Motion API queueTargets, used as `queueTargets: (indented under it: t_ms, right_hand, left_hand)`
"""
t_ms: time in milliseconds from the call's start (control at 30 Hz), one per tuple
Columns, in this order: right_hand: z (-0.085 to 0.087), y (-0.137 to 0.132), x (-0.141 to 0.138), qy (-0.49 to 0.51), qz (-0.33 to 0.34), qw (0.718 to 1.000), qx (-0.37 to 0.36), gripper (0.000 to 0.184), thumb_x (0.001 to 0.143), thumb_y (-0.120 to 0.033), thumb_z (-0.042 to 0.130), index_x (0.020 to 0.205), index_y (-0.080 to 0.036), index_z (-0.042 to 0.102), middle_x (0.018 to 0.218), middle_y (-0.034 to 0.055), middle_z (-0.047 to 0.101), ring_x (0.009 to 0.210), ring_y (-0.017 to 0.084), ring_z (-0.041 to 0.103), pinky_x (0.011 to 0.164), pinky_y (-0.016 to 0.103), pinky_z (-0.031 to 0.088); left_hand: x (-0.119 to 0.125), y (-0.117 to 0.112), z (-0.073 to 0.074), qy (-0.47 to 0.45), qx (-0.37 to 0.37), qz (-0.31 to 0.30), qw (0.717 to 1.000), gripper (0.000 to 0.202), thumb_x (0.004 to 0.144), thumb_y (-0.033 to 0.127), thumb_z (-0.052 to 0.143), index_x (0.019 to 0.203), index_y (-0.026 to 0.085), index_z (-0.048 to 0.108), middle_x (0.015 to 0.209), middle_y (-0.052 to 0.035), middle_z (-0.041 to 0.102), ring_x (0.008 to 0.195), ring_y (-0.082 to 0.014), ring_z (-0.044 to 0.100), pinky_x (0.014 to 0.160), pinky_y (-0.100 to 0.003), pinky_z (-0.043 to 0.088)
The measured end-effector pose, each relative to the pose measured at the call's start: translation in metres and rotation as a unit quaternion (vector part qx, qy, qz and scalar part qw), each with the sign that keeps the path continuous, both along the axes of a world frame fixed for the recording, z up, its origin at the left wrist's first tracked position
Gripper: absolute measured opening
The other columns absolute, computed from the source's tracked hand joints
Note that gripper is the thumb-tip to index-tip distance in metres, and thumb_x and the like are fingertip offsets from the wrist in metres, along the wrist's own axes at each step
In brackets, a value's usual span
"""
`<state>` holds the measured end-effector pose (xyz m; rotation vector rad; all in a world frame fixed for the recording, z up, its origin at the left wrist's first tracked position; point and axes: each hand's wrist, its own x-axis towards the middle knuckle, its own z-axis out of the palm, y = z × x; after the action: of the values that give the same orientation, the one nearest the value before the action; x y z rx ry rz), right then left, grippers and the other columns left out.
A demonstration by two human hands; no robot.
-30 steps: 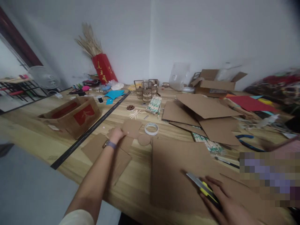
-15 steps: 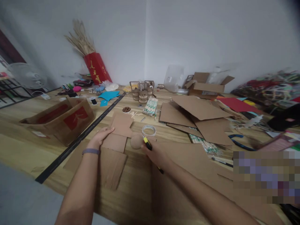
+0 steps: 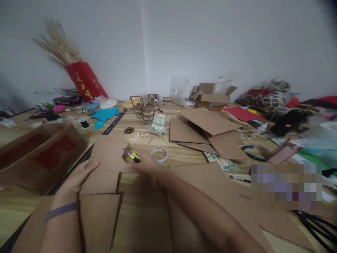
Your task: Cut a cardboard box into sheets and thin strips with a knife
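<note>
Right hand (image 3: 146,163) closed around a yellow-and-black utility knife (image 3: 134,156), just left of the white tape roll (image 3: 159,154). Left hand (image 3: 79,177), fingers flat and holding nothing, rests on the flat brown cardboard piece (image 3: 107,154) farther left. Judged step: placing the blade. A cut would call for firm bracing.

yellow and black utility knife (image 3: 134,156), plain brown cardboard piece (image 3: 107,154), purple wristband (image 3: 62,211), white tape roll (image 3: 159,154), red far-left vase (image 3: 84,81) with gold characters, teal paper (image 3: 105,114)
</note>
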<state>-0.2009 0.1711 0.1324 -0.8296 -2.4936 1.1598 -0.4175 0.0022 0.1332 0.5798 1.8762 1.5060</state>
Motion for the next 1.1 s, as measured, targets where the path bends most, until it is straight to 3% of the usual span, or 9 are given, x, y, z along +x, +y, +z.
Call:
queueTargets:
  t_ms: [167,300,500,567,667,733,833,967,1100]
  right_hand:
    - [0.032,0.015,0.004,-0.035,0.093,0.995,0.031,0.015,0.07,-0.027,0.075,0.081,-0.021,0.068,0.089,0.0033,0.069,0.089,0.024,0.06,0.073,0.029,0.039]
    - [0.048,0.015,0.011,-0.029,0.162,0.986,-0.014,0.017,0.069,-0.029,0.078,0.074,-0.021,0.064,0.078,-0.0036,0.065,0.08,0.017,0.06,0.069,0.024,0.04]
    - [0.03,0.017,0.044,-0.015,0.06,0.995,-0.077,0.009,0.076,-0.019,0.071,0.08,-0.018,0.063,0.079,-0.0047,0.062,0.08,0.016,0.059,0.069,0.025,0.043]
    - [0.018,0.02,0.055,-0.022,0.015,0.995,-0.096,0.011,0.083,-0.025,0.07,0.083,-0.017,0.063,0.081,-0.0026,0.062,0.076,0.015,0.059,0.068,0.028,0.046]
    - [0.005,0.022,0.069,-0.032,-0.02,0.991,-0.13,0.021,0.092,-0.036,0.065,0.087,-0.016,0.062,0.081,-0.0011,0.062,0.068,0.013,0.058,0.065,0.029,0.05]
    - [0.003,0.021,0.076,-0.027,-0.036,0.988,-0.147,0.018,0.089,-0.032,0.066,0.084,-0.016,0.061,0.075,-0.0028,0.06,0.065,0.013,0.057,0.063,0.028,0.048]
    - [0.013,0.023,0.092,-0.004,-0.056,0.988,-0.147,0.01,0.081,-0.025,0.063,0.076,-0.019,0.057,0.066,-0.0052,0.055,0.065,0.014,0.055,0.061,0.026,0.043]
    - [0.038,0.025,0.113,0.015,-0.029,0.991,-0.126,0.013,0.08,-0.031,0.059,0.074,-0.02,0.055,0.066,-0.0053,0.054,0.066,0.014,0.054,0.06,0.025,0.041]
    - [0.04,-0.006,0.1,-0.019,0.064,0.994,-0.091,0.013,0.068,-0.024,0.073,0.069,-0.021,0.061,0.071,-0.0048,0.062,0.071,0.015,0.057,0.061,0.023,0.041]
  left_hand:
    - [0.0,0.006,-0.002,0.002,0.038,0.019,0.999,0.053,0.052,0.049,0.087,0.092,0.019,0.069,0.084,-0.0095,0.078,0.077,-0.031,0.074,0.065,-0.037,0.062]
    - [0.018,0.033,-0.013,0.05,0.05,0.029,0.997,0.049,0.074,0.058,0.067,0.103,0.019,0.069,0.09,-0.0116,0.077,0.086,-0.0334,0.074,0.073,-0.044,0.062]
    - [0.046,0.067,-0.018,0.221,0.049,0.057,0.972,0.063,0.098,0.061,0.023,0.125,0.018,0.061,0.114,-0.0139,0.072,0.119,-0.0308,0.062,0.101,-0.045,0.049]
    - [0.048,0.053,-0.016,0.286,0.028,0.038,0.957,0.054,0.097,0.058,0.033,0.121,0.02,0.063,0.117,-0.0131,0.071,0.125,-0.0309,0.056,0.11,-0.047,0.039]
    - [0.057,0.018,-0.016,0.352,-0.011,-0.052,0.935,0.033,0.086,0.052,0.055,0.089,0.023,0.072,0.105,-0.0106,0.074,0.121,-0.0318,0.056,0.114,-0.047,0.033]
    - [0.068,-0.002,-0.021,0.377,-0.031,-0.118,0.918,0.028,0.082,0.047,0.058,0.069,0.025,0.07,0.091,-0.0078,0.076,0.111,-0.0306,0.061,0.112,-0.046,0.035]
    - [0.08,-0.017,-0.026,0.408,-0.055,-0.153,0.899,0.024,0.08,0.043,0.058,0.065,0.028,0.069,0.09,-0.0048,0.078,0.108,-0.0284,0.063,0.113,-0.041,0.034]
    - [0.078,-0.041,-0.021,0.438,-0.12,-0.024,0.891,0.036,0.085,0.049,0.047,0.093,0.024,0.072,0.123,-0.0131,0.07,0.129,-0.0347,0.052,0.118,-0.048,0.026]
    - [0.086,-0.094,-0.035,0.394,-0.221,0.122,0.884,0.056,0.087,0.055,0.035,0.111,0.013,0.063,0.108,-0.0272,0.071,0.113,-0.0454,0.062,0.097,-0.059,0.046]
